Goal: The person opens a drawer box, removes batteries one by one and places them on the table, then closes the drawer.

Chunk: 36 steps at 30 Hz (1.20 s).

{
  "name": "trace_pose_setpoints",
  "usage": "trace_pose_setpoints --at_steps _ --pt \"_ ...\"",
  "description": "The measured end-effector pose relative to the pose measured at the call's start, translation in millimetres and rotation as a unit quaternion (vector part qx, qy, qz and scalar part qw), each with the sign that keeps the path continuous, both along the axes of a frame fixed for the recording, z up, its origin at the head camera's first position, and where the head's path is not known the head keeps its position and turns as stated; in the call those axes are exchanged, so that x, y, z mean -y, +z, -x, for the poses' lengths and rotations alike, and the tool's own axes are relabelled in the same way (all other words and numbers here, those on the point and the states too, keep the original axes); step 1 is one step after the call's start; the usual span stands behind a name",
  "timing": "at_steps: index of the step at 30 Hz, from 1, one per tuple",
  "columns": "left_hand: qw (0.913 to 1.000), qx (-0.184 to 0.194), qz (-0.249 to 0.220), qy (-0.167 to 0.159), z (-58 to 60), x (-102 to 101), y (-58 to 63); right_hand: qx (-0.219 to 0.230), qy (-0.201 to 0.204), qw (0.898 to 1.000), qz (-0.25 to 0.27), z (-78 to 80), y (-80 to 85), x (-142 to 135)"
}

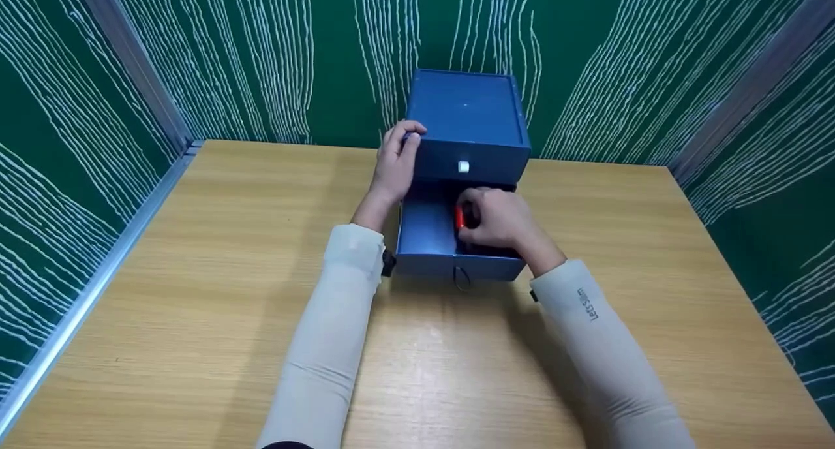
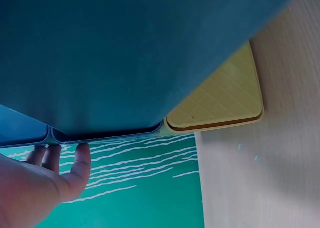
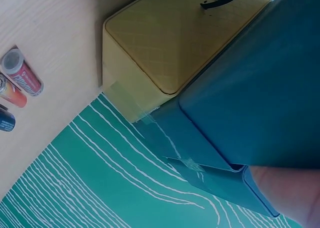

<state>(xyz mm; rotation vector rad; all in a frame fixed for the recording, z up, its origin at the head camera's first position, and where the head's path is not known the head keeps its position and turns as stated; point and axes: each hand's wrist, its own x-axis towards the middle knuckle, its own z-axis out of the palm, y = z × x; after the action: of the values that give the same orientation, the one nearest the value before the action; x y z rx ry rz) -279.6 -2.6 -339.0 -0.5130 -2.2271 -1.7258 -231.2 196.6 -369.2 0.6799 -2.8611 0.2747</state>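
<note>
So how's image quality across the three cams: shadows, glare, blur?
Head: glare on the wooden table, shadows beside both sleeves, right grip and red object look soft. Left wrist: the open blue drawer fills the foreground, dark, little texture. Right wrist: same drawer looms large, nearly featureless; shadow beside the yellow drawer.

My right grip (image 1: pixel 499 217), looking blurred, covers part of a red thing (image 1: pixel 460 216), so I cannot tell what it is, and hides some of the open drawer's (image 1: pixel 424 265) right side. The right wrist view's edge cuts off a dark blue can (image 3: pixel 6 121); the head view's cuts off my sleeves (image 1: pixel 323 351).
</note>
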Motion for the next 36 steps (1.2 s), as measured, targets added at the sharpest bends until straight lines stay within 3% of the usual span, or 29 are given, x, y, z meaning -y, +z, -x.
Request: trace_pose_setpoints --at_steps 6,16,25,36 --pt "0.9999 0.005 -0.011 -0.008 -20.9 0 21.7 0.002 -0.001 1.0 0.005 2.0 0.6 1" --pt "0.9996 0.026 -0.007 -0.004 -23.0 1 23.0 0.007 -0.008 1.0 0.02 3.3 -0.8 0" --pt "0.9998 0.017 -0.004 -0.008 -24.3 0 22.7 0.02 -0.011 0.998 0.054 -1.1 2.1 0" --pt "0.9996 0.021 -0.012 -0.011 -24.0 2 20.0 0.026 -0.014 0.998 0.055 -0.3 -0.4 0"
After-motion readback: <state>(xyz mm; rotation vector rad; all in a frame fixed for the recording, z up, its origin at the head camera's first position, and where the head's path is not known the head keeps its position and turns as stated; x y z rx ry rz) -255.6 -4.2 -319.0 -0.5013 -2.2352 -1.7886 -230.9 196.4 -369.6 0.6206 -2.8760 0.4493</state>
